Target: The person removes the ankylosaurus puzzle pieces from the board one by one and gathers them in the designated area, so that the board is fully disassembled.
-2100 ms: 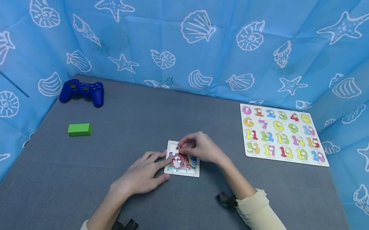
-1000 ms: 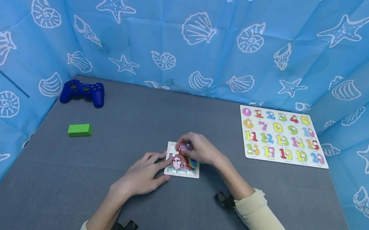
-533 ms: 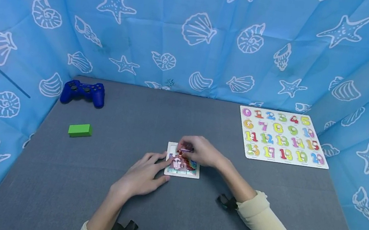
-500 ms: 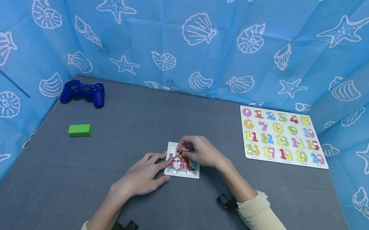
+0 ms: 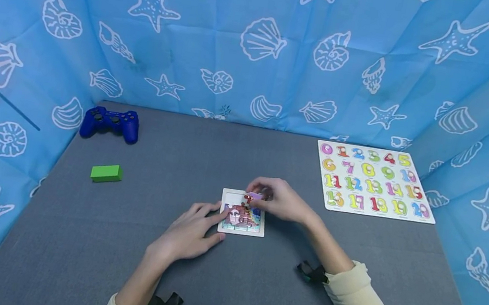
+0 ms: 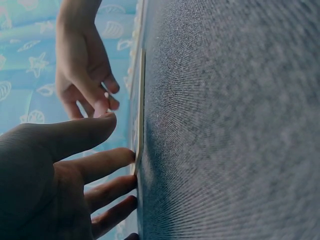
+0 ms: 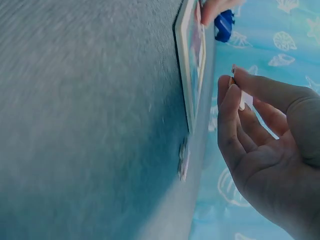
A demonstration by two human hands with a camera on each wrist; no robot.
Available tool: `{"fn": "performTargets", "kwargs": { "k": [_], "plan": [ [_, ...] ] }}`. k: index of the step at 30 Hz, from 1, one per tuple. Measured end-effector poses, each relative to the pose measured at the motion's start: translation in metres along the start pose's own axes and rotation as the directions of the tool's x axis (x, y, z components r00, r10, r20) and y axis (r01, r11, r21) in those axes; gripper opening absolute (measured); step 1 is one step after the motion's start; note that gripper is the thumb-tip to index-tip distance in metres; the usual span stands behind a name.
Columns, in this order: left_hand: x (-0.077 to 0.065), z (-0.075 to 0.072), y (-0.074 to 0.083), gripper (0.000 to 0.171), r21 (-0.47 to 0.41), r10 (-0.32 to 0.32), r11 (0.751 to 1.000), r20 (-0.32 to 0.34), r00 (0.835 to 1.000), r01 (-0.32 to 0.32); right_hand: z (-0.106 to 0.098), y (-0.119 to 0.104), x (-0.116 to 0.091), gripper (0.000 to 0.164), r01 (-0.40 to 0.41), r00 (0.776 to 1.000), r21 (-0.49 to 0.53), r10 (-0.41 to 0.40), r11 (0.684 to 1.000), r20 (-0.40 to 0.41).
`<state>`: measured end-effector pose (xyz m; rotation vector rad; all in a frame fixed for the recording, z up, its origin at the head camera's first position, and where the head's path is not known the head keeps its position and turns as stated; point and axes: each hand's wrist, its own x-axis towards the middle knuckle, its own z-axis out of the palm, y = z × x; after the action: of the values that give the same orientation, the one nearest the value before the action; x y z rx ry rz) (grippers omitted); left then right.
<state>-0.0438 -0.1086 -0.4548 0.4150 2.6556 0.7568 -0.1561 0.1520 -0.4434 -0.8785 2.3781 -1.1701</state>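
On woven grey cloth [image 5: 247,290], square puzzle [image 5: 243,221], left fingers [image 5: 217,217] spread against it, right fingers [image 7: 229,112] pinching thin jigsaw piece [image 5: 255,196]

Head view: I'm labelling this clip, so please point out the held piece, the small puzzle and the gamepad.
Held piece [image 5: 255,195]: head view, on its purple face.
Small puzzle [image 5: 242,233]: head view, on its rim nearest the person.
Gamepad [image 5: 111,119]: head view, mid-body.

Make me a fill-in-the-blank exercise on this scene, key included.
The right hand pinches a puzzle piece between its ____ and fingers.
The left hand touches the puzzle tray's ____ edge, not its right one.
The block is coloured ____.
The number board ends at ____.

Missing words: thumb; left; green; 20.
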Motion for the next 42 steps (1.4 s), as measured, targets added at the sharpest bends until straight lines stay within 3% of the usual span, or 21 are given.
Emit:
{"fn": "performTargets", "kwargs": {
  "k": [15,25,34,42],
  "plan": [
    [0.001,0.000,-0.001,0.061,0.006,0.007,1.000,-0.003,1.000,-0.007,-0.031,0.012,-0.031,0.024,-0.118,0.992,0.136,0.123,0.984,-0.026],
    [0.000,0.001,-0.001,0.061,0.003,0.011,1.000,-0.008,1.000,-0.011,-0.045,0.035,-0.042,0.024,-0.161,0.981,0.178,0.178,0.971,-0.084],
    [-0.001,0.001,0.001,0.062,-0.004,0.014,1.000,-0.014,1.000,-0.014,-0.051,0.050,-0.046,0.025,-0.225,0.968,0.118,0.236,0.967,-0.082],
    [-0.001,0.001,0.001,0.061,0.008,0.009,1.000,-0.015,1.000,-0.008,-0.047,0.055,-0.044,0.021,-0.234,0.966,0.029,0.236,0.972,-0.109]
  ]
}}
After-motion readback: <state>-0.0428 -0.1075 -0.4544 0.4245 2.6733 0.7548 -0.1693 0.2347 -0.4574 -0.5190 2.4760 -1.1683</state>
